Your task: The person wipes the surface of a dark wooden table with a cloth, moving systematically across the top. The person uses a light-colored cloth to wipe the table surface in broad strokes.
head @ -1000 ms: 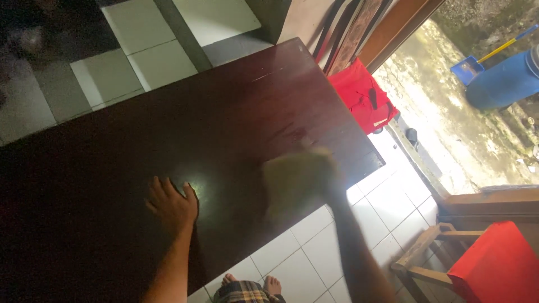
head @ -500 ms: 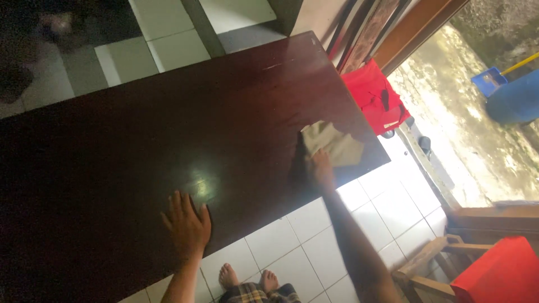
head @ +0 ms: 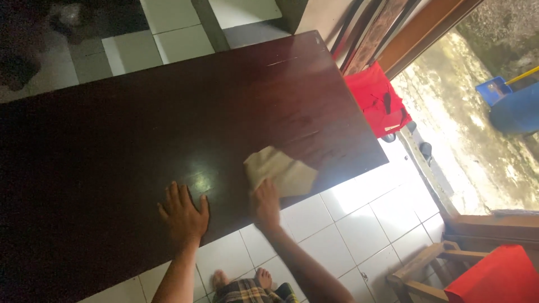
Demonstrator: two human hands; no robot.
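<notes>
Dark table [head: 168, 112], cloth [head: 279, 171] now nearer left hand [head: 184, 215].

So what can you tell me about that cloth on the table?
The cloth is pale beige, soft-looking fabric, crumpled into a rough flat patch. It lies on the dark glossy wooden table, close to its near edge. The right hand presses on its near end, fingers on top. The left hand rests flat beside it, not touching.

Beige cloth [head: 279, 171]; dark reddish-brown table [head: 168, 112]; red chair seat [head: 494, 278]; white floor tiles [head: 348, 224].
</notes>
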